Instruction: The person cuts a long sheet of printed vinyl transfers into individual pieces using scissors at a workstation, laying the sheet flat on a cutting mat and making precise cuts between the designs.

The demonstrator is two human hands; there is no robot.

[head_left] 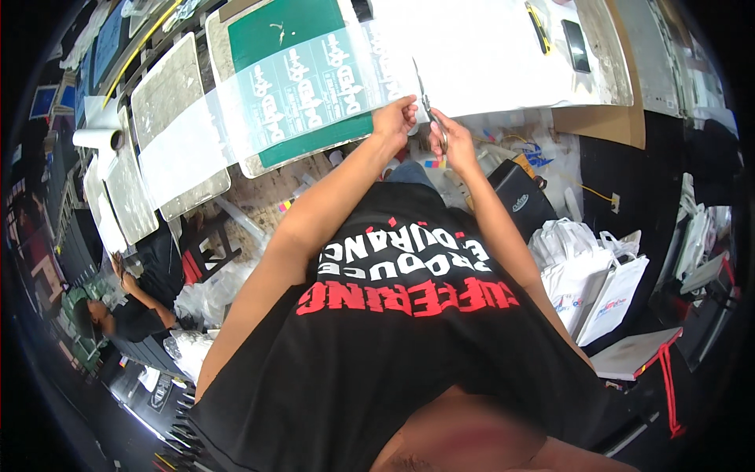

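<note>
A long translucent film [228, 106] with rows of white printed designs stretches across the worktable. At its right end, my left hand [395, 119] is closed, pinching the near edge of the film. My right hand [454, 146] is wrapped round the handles of a pair of scissors [425, 101]. The blades point away from me and lie along the film's right end, beside my left fingers. Beneath the film lies a green cutting mat [303, 23]. To the right of the scissors spreads a bright white sheet or board [503, 75], too glaring to make out fully.
A yellow-and-black utility knife [539, 28] and a dark phone [576, 46] lie at the far right of the table. White bags [586, 271] stand right of me by a black case [519, 197]. A white roll [98, 139] sits far left; another person [134, 315] is at lower left.
</note>
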